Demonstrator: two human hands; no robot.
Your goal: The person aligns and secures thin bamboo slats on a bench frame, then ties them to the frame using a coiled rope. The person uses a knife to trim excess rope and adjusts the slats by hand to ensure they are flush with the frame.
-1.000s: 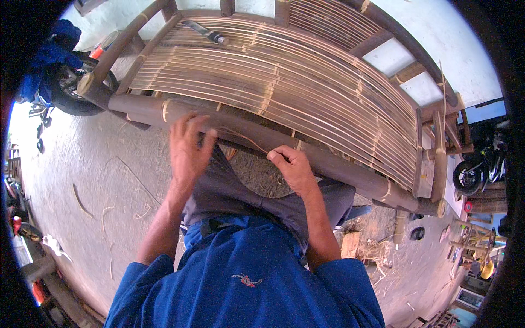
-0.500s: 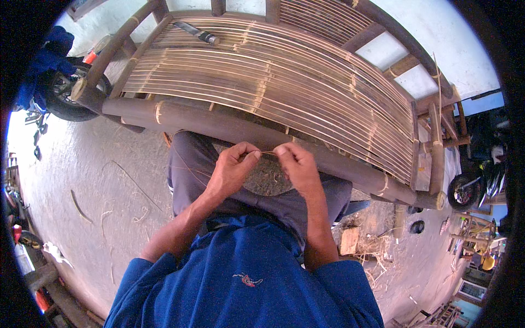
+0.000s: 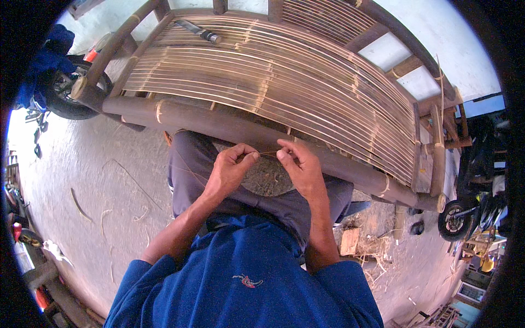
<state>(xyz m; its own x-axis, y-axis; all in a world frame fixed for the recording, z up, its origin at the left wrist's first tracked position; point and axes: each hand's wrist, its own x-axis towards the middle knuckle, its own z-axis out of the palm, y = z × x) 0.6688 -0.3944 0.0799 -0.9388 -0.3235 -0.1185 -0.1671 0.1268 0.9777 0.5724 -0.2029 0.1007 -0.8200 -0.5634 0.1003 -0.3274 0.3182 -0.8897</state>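
A thin brown strand (image 3: 267, 152), either wire or cord, runs between my two hands above my lap. My left hand (image 3: 232, 167) pinches it between thumb and forefinger. On the other side, the strand meets the thumb of my right hand (image 3: 301, 165). That hand's forefinger is raised apart from the thumb, while the other fingers curl in against the strand. A loose length trails from my left hand over my left thigh. Right in front of both hands is the thick front rail of a bamboo bench (image 3: 235, 128), its seat made of narrow slats.
A broad-bladed knife (image 3: 199, 31) lies on the bench slats at the back left. Motorbike wheels stand at the left (image 3: 74, 93) and right (image 3: 456, 220). Bamboo shavings (image 3: 377, 257) and a wooden block (image 3: 350, 241) are on the floor to my right.
My right forefinger has lifted off the thumb, and my right hand has shifted slightly right. My left hand keeps its pinch. At the far right, the motorbike appears shifted.
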